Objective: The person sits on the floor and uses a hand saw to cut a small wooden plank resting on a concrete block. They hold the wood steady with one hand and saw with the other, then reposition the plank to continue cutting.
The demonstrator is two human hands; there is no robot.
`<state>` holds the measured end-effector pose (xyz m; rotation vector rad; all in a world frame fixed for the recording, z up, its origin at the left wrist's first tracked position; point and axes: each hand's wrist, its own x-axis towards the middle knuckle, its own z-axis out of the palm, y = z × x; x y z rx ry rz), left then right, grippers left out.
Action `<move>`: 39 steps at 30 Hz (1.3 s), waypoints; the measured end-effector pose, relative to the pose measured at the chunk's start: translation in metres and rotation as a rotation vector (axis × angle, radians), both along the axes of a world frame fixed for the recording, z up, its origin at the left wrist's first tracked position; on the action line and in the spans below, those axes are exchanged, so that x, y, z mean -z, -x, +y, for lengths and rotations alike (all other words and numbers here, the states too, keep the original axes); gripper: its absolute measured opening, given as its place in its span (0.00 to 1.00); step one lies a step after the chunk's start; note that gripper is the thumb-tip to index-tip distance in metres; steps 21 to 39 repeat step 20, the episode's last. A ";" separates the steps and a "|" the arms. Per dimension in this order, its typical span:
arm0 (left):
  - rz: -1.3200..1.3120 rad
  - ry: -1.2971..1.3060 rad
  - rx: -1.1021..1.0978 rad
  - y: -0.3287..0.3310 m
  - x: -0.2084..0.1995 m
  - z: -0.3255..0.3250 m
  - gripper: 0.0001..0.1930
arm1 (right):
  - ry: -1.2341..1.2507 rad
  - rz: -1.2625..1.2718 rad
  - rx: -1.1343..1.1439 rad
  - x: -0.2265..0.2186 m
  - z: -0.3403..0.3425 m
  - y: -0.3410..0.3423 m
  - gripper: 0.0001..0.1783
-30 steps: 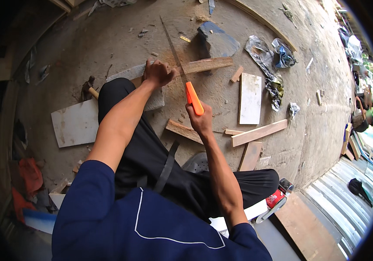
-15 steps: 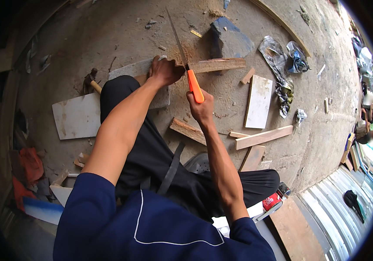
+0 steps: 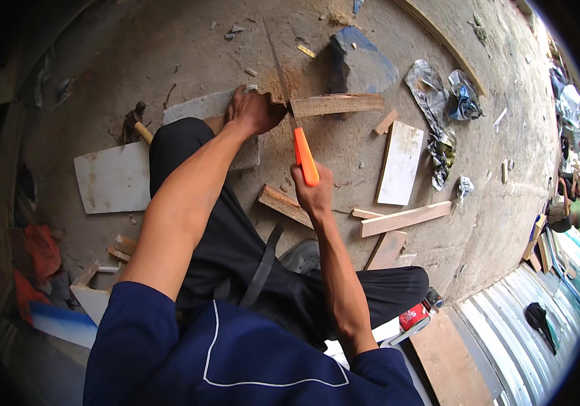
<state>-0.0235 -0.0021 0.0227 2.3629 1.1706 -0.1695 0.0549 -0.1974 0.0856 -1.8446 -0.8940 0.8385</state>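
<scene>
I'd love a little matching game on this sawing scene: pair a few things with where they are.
Things:
1. saw
2. wooden strip
3. hammer
4. white board

Places:
A. lying on the ground right of the saw handle, untouched
B. on the ground left of the raised knee
C. gripped by its orange handle in the right hand
D. pinned down by the left hand, blade cutting it

Pairs: 1-C, 2-D, 3-B, 4-A
</scene>
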 end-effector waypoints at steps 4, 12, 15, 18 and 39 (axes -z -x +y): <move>-0.033 0.040 0.023 -0.001 -0.010 -0.001 0.19 | 0.089 -0.029 0.015 -0.009 0.006 -0.007 0.10; -0.009 -0.008 0.016 0.000 0.006 0.004 0.22 | 0.060 -0.008 -0.010 -0.008 -0.021 0.006 0.09; -0.056 -0.039 0.055 0.001 -0.003 -0.002 0.20 | 0.114 -0.007 0.003 -0.017 -0.014 0.000 0.09; 0.004 -0.074 0.083 0.000 -0.004 -0.004 0.17 | 0.145 0.031 0.025 -0.019 -0.019 -0.001 0.09; 0.043 -0.083 0.091 -0.005 0.000 0.002 0.17 | 0.106 0.008 -0.007 -0.021 -0.028 0.003 0.09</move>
